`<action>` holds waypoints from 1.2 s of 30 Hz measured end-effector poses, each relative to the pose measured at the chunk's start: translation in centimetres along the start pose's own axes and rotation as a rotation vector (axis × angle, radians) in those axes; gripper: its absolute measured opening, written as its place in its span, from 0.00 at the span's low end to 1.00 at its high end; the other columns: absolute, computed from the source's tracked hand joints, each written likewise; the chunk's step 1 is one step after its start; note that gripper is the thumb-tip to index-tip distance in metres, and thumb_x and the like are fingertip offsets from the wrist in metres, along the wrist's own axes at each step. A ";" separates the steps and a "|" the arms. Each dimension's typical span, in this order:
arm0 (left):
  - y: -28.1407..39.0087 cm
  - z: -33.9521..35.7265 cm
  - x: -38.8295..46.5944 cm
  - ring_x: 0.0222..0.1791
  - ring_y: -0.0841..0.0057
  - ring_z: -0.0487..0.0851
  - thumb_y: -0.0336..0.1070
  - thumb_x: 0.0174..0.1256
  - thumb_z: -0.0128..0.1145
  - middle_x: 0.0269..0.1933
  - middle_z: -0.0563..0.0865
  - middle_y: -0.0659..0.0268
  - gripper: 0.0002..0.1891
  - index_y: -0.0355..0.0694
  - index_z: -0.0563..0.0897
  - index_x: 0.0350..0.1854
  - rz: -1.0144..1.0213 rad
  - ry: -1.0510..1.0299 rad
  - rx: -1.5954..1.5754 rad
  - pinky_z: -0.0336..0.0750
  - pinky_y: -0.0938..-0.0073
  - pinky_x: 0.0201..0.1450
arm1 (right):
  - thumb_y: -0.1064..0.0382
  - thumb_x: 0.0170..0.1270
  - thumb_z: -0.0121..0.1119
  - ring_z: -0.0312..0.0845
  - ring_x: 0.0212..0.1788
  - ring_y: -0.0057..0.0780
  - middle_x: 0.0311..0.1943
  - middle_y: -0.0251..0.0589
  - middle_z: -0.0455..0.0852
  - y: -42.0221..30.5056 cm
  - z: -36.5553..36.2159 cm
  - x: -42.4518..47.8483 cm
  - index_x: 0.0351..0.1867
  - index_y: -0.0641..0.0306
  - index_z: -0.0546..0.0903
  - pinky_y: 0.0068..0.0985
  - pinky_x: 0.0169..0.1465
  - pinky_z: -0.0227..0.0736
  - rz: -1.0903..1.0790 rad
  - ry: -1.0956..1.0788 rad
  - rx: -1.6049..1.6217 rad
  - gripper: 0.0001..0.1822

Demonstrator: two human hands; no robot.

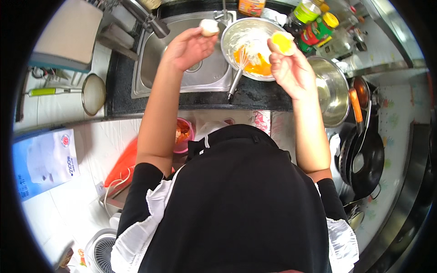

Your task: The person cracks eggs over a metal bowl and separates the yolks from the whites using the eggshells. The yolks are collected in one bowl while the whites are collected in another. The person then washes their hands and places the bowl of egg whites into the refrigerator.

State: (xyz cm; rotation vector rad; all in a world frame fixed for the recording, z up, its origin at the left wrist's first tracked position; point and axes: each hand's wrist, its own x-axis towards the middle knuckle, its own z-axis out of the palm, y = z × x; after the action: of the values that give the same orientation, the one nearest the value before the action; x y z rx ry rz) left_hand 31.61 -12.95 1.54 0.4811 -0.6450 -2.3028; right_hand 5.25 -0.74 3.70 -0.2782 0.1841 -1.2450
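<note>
My left hand (191, 47) holds half an eggshell (209, 28) between thumb and fingers above the sink. At the right, my right hand (293, 73) grips another shell half with bright egg yolk (282, 43) showing inside, beside the rim of a steel mixing bowl (232, 66). Pale flour-like batter (251, 36) coats the bowl's inside, and orange-yellow egg yolk (257, 68) lies toward its near side. A wire whisk (237, 83) leans on the near rim, its wires in the egg and its handle pointing toward me.
A steel sink (143, 82) is set in the black counter (201, 102), under a faucet (157, 25). Sauce bottles (317, 30) stand behind on the right. A second steel bowl (329, 92) and a black wok (370, 163) are at the right. A strainer (94, 94) hangs left.
</note>
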 end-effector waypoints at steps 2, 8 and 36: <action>-1.4 3.4 3.1 0.47 0.66 0.78 0.35 0.60 0.53 0.47 0.79 0.52 0.18 0.31 0.71 0.51 -0.102 -0.020 0.022 0.73 0.69 0.48 | 0.62 0.63 0.52 0.76 0.41 0.34 0.53 0.53 0.72 -1.7 -0.3 -3.6 0.57 0.66 0.66 0.26 0.43 0.78 -0.120 0.041 -0.063 0.22; -12.1 18.0 12.7 0.39 0.74 0.83 0.34 0.58 0.57 0.38 0.84 0.62 0.13 0.36 0.77 0.44 -0.361 -0.205 0.718 0.77 0.77 0.40 | 0.60 0.66 0.49 0.80 0.42 0.35 0.42 0.48 0.80 -7.6 -2.6 -15.9 0.49 0.69 0.71 0.27 0.41 0.79 -0.453 0.307 -0.248 0.16; -6.7 6.3 4.6 0.44 0.68 0.79 0.37 0.61 0.54 0.43 0.81 0.53 0.16 0.31 0.73 0.47 -0.068 -0.039 0.034 0.75 0.68 0.46 | 0.61 0.65 0.50 0.81 0.39 0.31 0.40 0.44 0.81 -9.0 -6.7 -9.6 0.49 0.68 0.73 0.24 0.41 0.79 -0.253 0.501 -0.509 0.15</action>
State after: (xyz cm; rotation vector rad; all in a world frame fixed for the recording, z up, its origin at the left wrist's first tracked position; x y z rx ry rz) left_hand 21.83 -9.89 2.07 0.4821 -0.6970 -2.3741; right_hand -7.79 5.01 -0.05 -0.4322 0.9290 -1.4921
